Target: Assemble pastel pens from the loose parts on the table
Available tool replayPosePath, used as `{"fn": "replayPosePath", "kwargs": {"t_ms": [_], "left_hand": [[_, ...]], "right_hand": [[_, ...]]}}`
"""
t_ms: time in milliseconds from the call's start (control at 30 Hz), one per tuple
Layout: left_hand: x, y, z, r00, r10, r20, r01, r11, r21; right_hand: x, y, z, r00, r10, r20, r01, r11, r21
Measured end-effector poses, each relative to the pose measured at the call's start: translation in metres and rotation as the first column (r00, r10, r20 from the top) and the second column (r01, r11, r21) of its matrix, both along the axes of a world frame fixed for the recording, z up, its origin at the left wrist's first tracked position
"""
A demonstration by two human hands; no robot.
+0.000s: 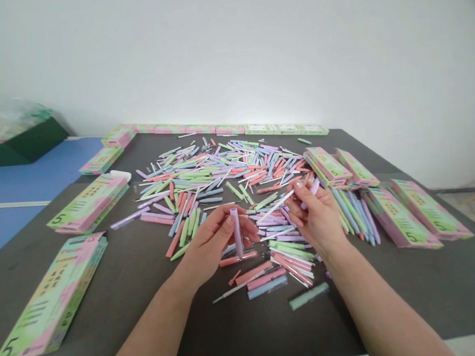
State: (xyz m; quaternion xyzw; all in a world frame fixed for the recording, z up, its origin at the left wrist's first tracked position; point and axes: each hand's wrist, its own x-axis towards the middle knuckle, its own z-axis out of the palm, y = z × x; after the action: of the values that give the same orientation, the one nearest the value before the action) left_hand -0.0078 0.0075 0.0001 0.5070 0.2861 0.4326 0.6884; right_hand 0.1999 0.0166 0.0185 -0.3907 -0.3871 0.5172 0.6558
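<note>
Between the fingers of my left hand (pixel 215 234) stands a purple pen barrel (pixel 237 233), held upright with its open end on top. My right hand (pixel 316 213) is closed around a white pen refill (pixel 276 208) that slants down to the left. A short purple pen part (pixel 311 192) is also tucked in that hand. Beneath and between both hands spreads a pile of loose pen parts (pixel 191 173) in purple, green, blue and coral, with white refills among them. Nearest to me lie a blue barrel (pixel 267 287) and a pale green barrel (pixel 309 296).
Printed pen boxes (pixel 400 217) lie at the right beside a row of finished-looking pens (pixel 353 215). More boxes (pixel 51 297) lie at the left, and others line the back edge. A dark green bin (pixel 33 142) with plastic bags stands on a blue table (pixel 66 169). A wall rises behind.
</note>
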Motion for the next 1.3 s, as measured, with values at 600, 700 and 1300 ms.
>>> {"fn": "replayPosePath", "kwargs": {"t_ms": [600, 700, 1300], "left_hand": [[0.005, 0.006, 0.003, 0.919, 0.292, -0.264, -0.254, 0.952, 0.169], [0.008, 0.004, 0.003, 0.901, 0.238, -0.362, -0.186, 0.967, 0.174], [0.002, 0.016, -0.016, 0.645, 0.414, -0.642, -0.111, 0.882, 0.457]], "right_hand": [[-0.011, 0.004, -0.014, 0.991, 0.129, 0.023, -0.126, 0.984, -0.124], [-0.017, 0.003, -0.02, 0.978, 0.206, 0.042, -0.197, 0.968, -0.153], [-0.024, 0.005, -0.033, 0.947, 0.318, 0.046, -0.296, 0.92, -0.258]]}}
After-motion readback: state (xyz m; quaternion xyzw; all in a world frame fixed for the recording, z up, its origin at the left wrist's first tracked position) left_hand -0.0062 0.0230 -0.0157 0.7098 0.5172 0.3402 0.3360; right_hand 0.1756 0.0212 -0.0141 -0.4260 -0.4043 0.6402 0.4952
